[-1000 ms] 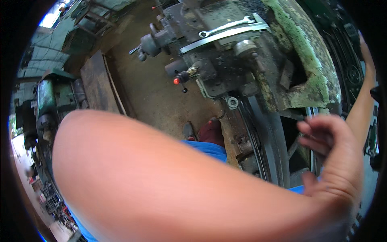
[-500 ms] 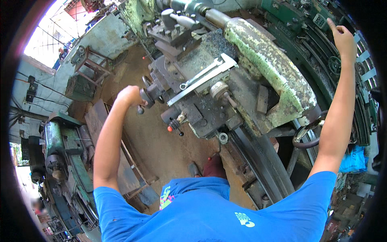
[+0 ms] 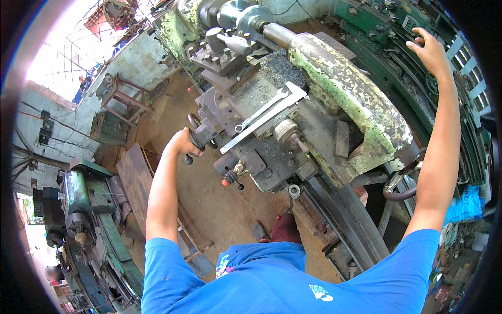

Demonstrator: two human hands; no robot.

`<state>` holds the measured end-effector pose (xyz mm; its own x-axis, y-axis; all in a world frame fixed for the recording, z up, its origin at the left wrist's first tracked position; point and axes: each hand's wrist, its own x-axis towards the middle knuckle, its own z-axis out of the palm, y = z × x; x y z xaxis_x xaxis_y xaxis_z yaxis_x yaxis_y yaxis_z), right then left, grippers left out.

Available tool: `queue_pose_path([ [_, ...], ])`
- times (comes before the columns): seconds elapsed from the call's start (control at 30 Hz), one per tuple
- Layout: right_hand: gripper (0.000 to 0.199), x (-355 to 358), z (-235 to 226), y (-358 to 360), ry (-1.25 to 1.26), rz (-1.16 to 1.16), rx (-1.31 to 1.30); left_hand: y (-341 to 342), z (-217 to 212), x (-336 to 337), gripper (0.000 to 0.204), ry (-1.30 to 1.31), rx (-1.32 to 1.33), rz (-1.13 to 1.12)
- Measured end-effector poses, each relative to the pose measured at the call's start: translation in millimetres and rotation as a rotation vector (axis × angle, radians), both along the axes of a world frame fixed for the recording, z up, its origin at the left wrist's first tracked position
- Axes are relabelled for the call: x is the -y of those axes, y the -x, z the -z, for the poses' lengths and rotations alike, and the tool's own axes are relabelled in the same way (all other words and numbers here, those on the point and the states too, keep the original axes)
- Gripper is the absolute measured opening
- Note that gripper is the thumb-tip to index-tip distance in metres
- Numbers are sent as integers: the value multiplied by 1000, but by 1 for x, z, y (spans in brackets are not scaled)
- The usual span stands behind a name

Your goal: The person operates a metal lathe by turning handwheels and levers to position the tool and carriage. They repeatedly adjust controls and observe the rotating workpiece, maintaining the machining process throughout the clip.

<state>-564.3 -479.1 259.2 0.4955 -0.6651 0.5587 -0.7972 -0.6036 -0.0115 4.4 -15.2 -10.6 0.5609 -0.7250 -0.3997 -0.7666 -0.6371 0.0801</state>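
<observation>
My left hand [image 3: 183, 142] is closed round the crank handle [image 3: 195, 141] on the near end of the lathe's cross slide. My right hand [image 3: 432, 54] is raised at the far right, beyond the tailstock [image 3: 349, 83]; its fingers are bent but apart, and nothing shows in them. A steel caliper [image 3: 265, 120] lies across the lathe carriage, with a combination spanner [image 3: 261, 111] beside it. The tool post [image 3: 222, 58], with a grey lever on top, stands farther back. Behind it a shiny round metal part [image 3: 251, 19] sits at the tailstock's tip.
A tailstock handwheel [image 3: 400, 189] sits below my right forearm. Lathe bed rails [image 3: 342, 220] run toward me. Red and black knobbed levers [image 3: 230, 179] stick out from the carriage. Another green lathe [image 3: 97, 201] stands left, and green machinery [image 3: 376, 39] lines the right.
My left hand has shifted right and slightly down in view, still on the crank. My right hand's raised finger has bent and its hand turned. The whole view has shifted slightly.
</observation>
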Motion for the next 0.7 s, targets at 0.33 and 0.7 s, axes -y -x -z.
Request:
queue_pose_path([
  [0.33, 39, 4, 0, -9, 124, -111, 39, 14, 13, -6, 104, 69, 118, -82],
  [0.7, 36, 16, 6, -9, 71, -79, 44, 31, 14, -7, 97, 79, 216, -122],
])
